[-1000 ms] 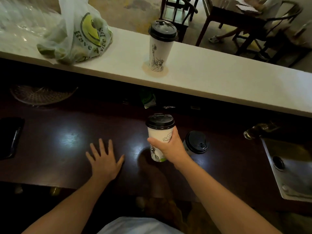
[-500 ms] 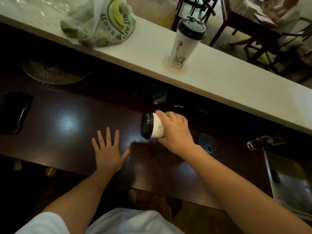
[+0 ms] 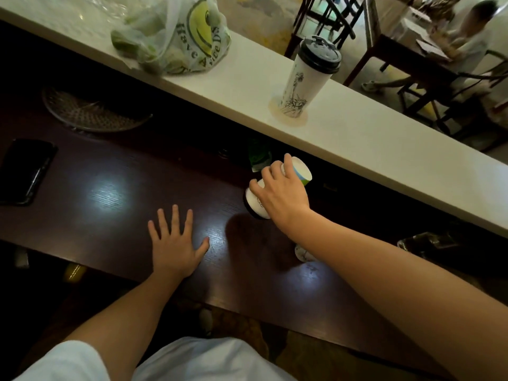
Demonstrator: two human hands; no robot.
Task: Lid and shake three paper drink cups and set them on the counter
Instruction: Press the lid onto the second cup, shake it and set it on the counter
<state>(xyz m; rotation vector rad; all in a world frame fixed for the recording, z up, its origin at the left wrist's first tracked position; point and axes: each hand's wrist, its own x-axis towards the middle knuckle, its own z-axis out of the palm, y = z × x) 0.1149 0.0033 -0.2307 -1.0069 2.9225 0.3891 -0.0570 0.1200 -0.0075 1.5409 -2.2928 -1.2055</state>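
A small café or drink shop, seen from the serving side; a raised white counter [image 3: 357, 127] runs above a dark wooden work surface [image 3: 110, 188], with a lidded paper takeaway cup [image 3: 305, 81] standing on the counter; beyond the counter are dark chairs [image 3: 324, 20] and a table [image 3: 406, 42] where a seated person [image 3: 467, 42] is blurred; right of the work surface, below the counter, a metal sink [image 3: 428, 243] shows dimly.

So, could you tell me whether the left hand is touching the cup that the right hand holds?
Apart. The head view shows bare dark table between the left hand and the cup.
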